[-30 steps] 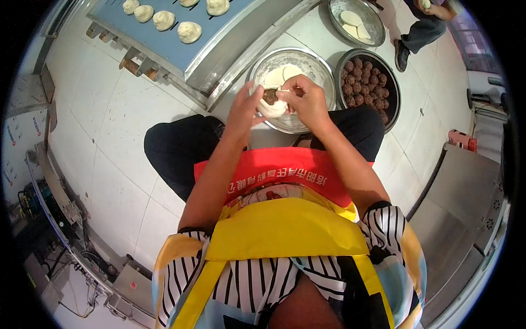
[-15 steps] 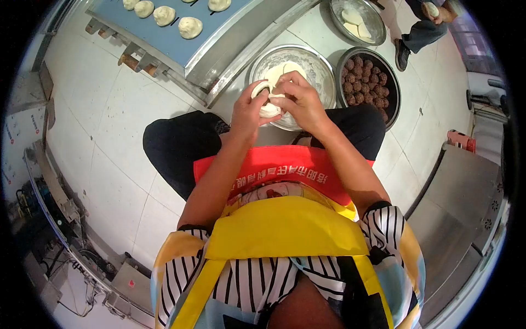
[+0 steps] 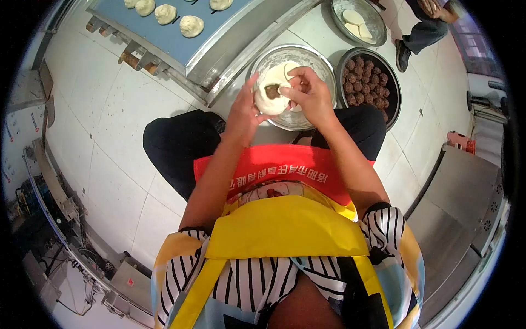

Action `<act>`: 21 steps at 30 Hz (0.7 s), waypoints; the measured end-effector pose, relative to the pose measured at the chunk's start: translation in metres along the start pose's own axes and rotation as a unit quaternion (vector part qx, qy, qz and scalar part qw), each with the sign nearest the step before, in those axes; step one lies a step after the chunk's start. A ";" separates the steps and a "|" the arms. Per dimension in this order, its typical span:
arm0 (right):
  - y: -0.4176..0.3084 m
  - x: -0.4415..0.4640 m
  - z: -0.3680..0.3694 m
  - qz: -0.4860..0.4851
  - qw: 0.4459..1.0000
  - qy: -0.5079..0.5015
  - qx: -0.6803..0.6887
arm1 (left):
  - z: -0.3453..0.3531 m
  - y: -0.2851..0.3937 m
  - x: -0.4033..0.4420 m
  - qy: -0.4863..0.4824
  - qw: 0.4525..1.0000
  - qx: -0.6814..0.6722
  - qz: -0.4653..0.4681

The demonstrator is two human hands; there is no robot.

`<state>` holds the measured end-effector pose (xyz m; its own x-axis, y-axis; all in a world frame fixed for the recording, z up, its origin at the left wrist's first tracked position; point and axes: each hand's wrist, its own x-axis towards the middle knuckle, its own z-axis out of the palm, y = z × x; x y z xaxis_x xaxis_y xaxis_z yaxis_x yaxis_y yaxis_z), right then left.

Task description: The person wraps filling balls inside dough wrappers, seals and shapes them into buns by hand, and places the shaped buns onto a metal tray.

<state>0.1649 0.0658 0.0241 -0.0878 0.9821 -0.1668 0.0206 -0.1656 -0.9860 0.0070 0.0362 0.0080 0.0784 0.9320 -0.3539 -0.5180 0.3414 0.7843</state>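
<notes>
My left hand (image 3: 243,114) cups a filled bun (image 3: 267,106) of pale dough from its left side. Its top gapes, and brown filling (image 3: 272,91) shows inside the dough. Thumb and fingers of my right hand (image 3: 312,100) pinch the bun's right edge. Both hands are over the near side of a floury metal bowl (image 3: 325,68). Flat dough rounds (image 3: 278,71) lie in that bowl, partly hidden behind the bun and my fingers.
Right of the bowl stands a dark basin (image 3: 398,82) of brown filling balls (image 3: 366,82). Behind it, another bowl (image 3: 335,28) holds dough pieces (image 3: 353,17). Several shaped buns (image 3: 191,26) rest on a blue surface (image 3: 159,41) at upper left. Another person's leg (image 3: 424,38) is at upper right.
My left hand has opened out around the bun, whose filling now shows more plainly. My right hand has shifted slightly right, to the dough's edge. At upper right the other person's hands have moved.
</notes>
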 end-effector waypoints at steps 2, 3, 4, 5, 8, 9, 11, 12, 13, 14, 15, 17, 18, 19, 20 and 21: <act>0.000 -0.004 0.005 0.009 0.999 -0.048 -0.001 | -0.006 -0.025 0.006 0.022 0.999 -0.020 0.037; 0.003 -0.006 0.008 0.003 0.997 -0.066 -0.028 | -0.008 -0.035 0.009 0.033 0.998 -0.024 0.046; 0.006 -0.005 0.010 -0.005 0.995 -0.085 -0.055 | -0.004 -0.035 0.011 0.043 0.997 -0.028 0.057; 0.006 -0.004 0.009 -0.009 0.993 -0.096 -0.069 | -0.003 -0.036 0.011 0.052 0.996 -0.027 0.060; -0.003 -0.004 0.004 -0.069 0.986 -0.143 -0.052 | -0.002 -0.021 0.006 0.048 0.988 0.114 0.092; -0.008 -0.002 0.003 -0.098 0.983 -0.146 -0.060 | 0.001 -0.018 0.008 0.049 0.985 0.123 0.109; -0.016 -0.001 0.003 -0.152 0.974 -0.152 -0.078 | 0.004 -0.015 0.009 0.052 0.979 0.139 0.139; -0.018 -0.001 0.003 -0.142 0.973 -0.152 -0.095 | 0.002 -0.014 0.010 0.036 0.979 0.149 0.131; -0.020 -0.001 0.003 -0.131 0.973 -0.154 -0.113 | -0.002 -0.011 0.013 0.020 0.979 0.159 0.124; -0.021 -0.001 0.004 -0.121 0.972 -0.155 -0.131 | -0.004 -0.008 0.014 0.004 0.979 0.169 0.116; -0.023 -0.003 0.006 -0.106 0.976 -0.137 -0.130 | -0.005 -0.007 0.015 0.007 0.981 0.158 0.109; -0.026 -0.006 0.010 -0.077 0.983 -0.103 -0.131 | -0.002 0.001 0.014 0.015 0.986 0.134 0.094; -0.026 -0.005 0.010 -0.067 0.984 -0.116 -0.115 | -0.005 -0.001 0.015 0.013 0.986 0.144 0.089; -0.025 -0.004 0.011 -0.056 0.985 -0.129 -0.099 | -0.008 -0.001 0.017 0.011 0.984 0.155 0.083; -0.025 -0.003 0.011 -0.045 0.986 -0.140 -0.083 | -0.010 0.000 0.018 0.008 0.983 0.167 0.077; -0.025 -0.003 0.011 -0.055 0.982 -0.157 -0.087 | -0.011 0.000 0.017 0.010 0.979 0.184 0.081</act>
<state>0.1540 0.0658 0.0496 -0.4015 0.9124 -0.0798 0.1621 -0.0150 -0.9867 -0.0014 0.0510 -0.0039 0.0015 0.9764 -0.2161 -0.1791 0.2129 0.9605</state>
